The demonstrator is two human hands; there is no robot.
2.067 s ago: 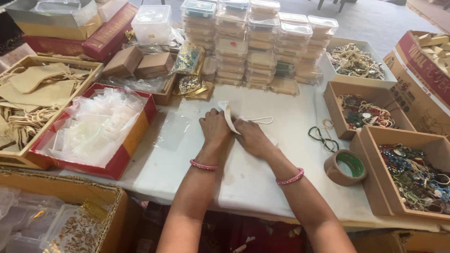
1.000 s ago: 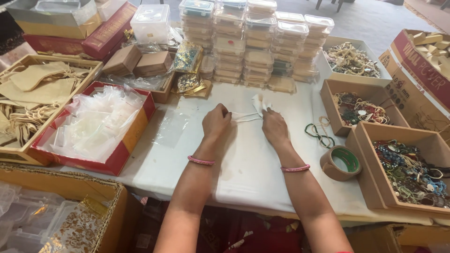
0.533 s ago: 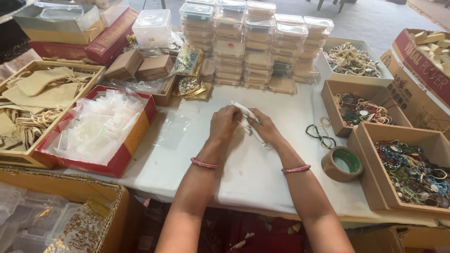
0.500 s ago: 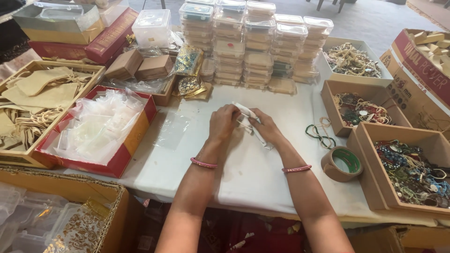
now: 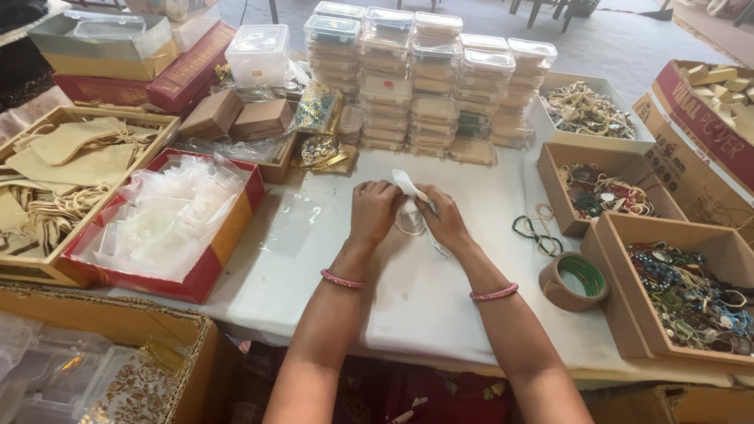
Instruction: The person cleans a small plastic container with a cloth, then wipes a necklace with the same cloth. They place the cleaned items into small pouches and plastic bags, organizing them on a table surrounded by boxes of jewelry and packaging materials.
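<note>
Covering the desk point(image 5: 416, 306) is a white cloth, set on a grey floor with chair legs visible at the far edge. Stacked clear plastic lidded boxes point(image 5: 424, 74) stand at the back; a red tray of clear plastic bags point(image 5: 169, 220) lies to the left, brown cardboard trays of beaded jewellery point(image 5: 691, 294) to the right, and a roll of brown tape point(image 5: 577, 280) near the right forearm.

A small white cloth pouch with drawstring point(image 5: 408, 192) sits at desk centre, pinched between both hands. Its long axis runs diagonally, upper end pointing away and leftward; the cord loops beneath it toward the person.

The left hand point(image 5: 375, 210) grips the pouch's left side; the right hand point(image 5: 444, 220) grips its right side, fingers closed on the fabric.

Compared with half a second earlier, the pouch stands more upright and bunched, and the hands sit closer together.
</note>
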